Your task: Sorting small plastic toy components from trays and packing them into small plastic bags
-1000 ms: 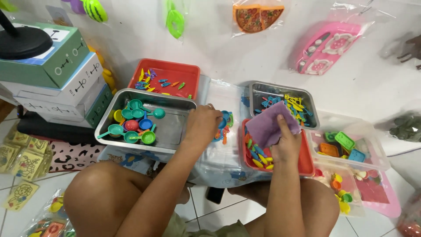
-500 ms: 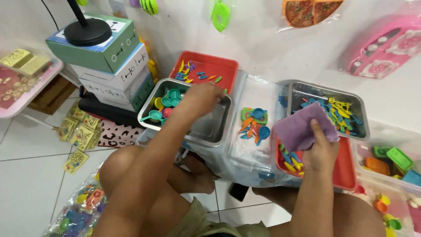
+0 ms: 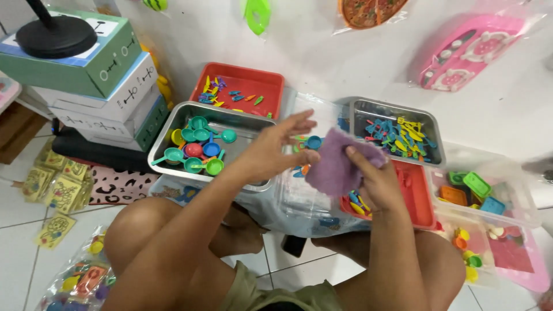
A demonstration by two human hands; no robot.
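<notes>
- Right hand [image 3: 377,181] grasping purple cloth [image 3: 334,167] above red tray [image 3: 417,198].
- Left hand [image 3: 276,151] released, fingers spread, fingertip touching cloth.
- Steel tray [image 3: 167,144] of toy pans just beside.

Steel tray [image 3: 167,147] sits left of centre, small pans [image 3: 199,147] clustered in its left half. Behind it, a plastic tray [image 3: 271,83] with scattered small pieces. Stacked boxes [image 3: 98,86] to the far left, a lamp base [image 3: 55,35] on top. I see my left hand [image 3: 273,152] over the steel tray's right end, my right hand [image 3: 377,181] beside it, gripping a cloth [image 3: 331,167] between them. Second steel tray [image 3: 363,109] behind the right hand; clear bin [image 3: 518,207] far right. Bagged toys [image 3: 86,279] on the floor, near left.
</notes>
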